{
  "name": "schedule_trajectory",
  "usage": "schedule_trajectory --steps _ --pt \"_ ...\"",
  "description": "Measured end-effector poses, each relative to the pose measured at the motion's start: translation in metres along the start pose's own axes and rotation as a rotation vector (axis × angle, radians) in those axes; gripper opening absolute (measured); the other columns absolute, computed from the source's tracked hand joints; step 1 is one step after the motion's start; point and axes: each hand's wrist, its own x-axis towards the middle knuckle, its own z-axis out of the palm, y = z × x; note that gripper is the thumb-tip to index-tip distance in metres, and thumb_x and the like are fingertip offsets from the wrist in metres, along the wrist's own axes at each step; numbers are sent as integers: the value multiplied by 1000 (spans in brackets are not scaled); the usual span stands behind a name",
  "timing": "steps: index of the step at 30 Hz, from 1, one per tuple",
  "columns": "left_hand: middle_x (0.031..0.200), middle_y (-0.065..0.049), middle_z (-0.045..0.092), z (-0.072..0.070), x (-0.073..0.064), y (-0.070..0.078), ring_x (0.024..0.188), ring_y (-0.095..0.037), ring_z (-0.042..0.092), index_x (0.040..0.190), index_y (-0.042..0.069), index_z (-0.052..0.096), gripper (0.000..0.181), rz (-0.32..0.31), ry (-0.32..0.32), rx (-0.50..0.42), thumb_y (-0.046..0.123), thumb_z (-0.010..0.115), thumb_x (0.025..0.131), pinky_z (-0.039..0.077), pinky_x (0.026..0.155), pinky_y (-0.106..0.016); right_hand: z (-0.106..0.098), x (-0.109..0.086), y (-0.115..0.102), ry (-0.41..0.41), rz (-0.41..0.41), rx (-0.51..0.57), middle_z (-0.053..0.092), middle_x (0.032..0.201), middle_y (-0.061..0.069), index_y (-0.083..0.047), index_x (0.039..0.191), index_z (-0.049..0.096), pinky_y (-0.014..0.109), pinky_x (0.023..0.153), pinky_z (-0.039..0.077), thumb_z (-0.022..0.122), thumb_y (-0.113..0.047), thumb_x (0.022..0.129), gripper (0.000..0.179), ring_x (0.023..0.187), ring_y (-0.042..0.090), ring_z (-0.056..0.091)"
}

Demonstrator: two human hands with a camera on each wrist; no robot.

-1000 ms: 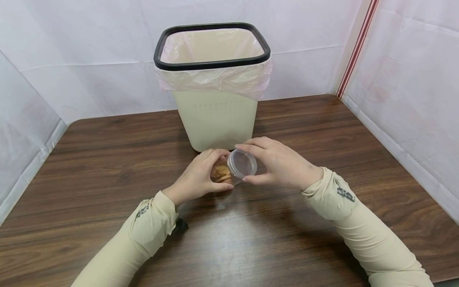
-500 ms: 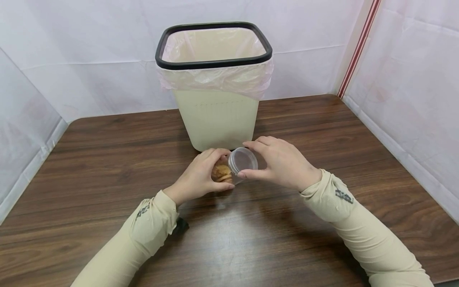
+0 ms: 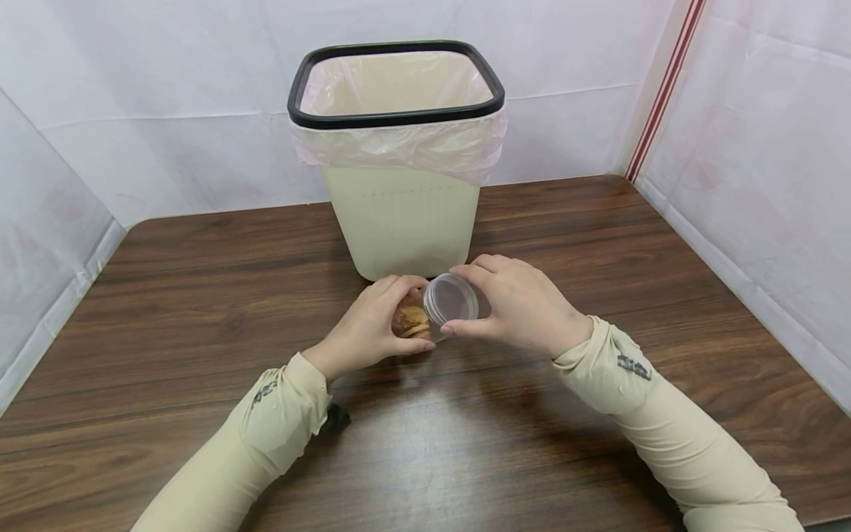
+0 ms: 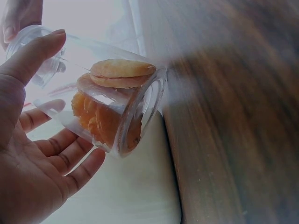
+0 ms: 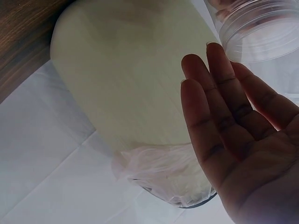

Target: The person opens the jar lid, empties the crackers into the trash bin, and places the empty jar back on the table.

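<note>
My left hand [image 3: 362, 325] grips a clear plastic jar [image 4: 105, 51] with thumb and fingers around its side, just in front of the bin. Several golden-brown cookies [image 4: 122, 70] lie inside, near its base. The jar is tilted, its clear screw lid [image 3: 452, 299] facing up and to the right. My right hand [image 3: 525, 303] holds the lid by its rim, thumb on the near side and index finger on the far side. In the right wrist view, the lid shows at the upper right, and the other fingers [image 5: 198, 112] extend beside it; the right thumb is hidden there.
A cream bin [image 3: 408, 222] with a black rim and pink liner stands right behind the hands. Part of a small black object [image 3: 335, 420] shows beside the left sleeve. The brown wooden table [image 3: 166, 295] is enclosed by white cloth walls [image 3: 166, 111].
My right fingers have shifted round the lid's rim, loosening and then closing in on it again. The left hand and jar have stayed nearly in place.
</note>
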Motion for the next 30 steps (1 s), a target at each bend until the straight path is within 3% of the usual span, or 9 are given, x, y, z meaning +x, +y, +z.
schedule_trajectory --steps 13,30 --pt "109 -7 62 0 0 0 104 -22 58 124 10 53 69 13 8 6 35 86 69 45 94 -43 0 1 0 -14 -13 10 67 101 5 -7 121 63 36 76 53 77 -50 74 65 88 20 64" --pt "110 -8 62 0 0 2 104 -23 58 125 9 53 70 21 12 -4 34 86 68 45 94 -44 0 0 3 -3 -94 39 65 104 6 -5 124 61 35 80 51 79 -43 74 65 88 19 62"
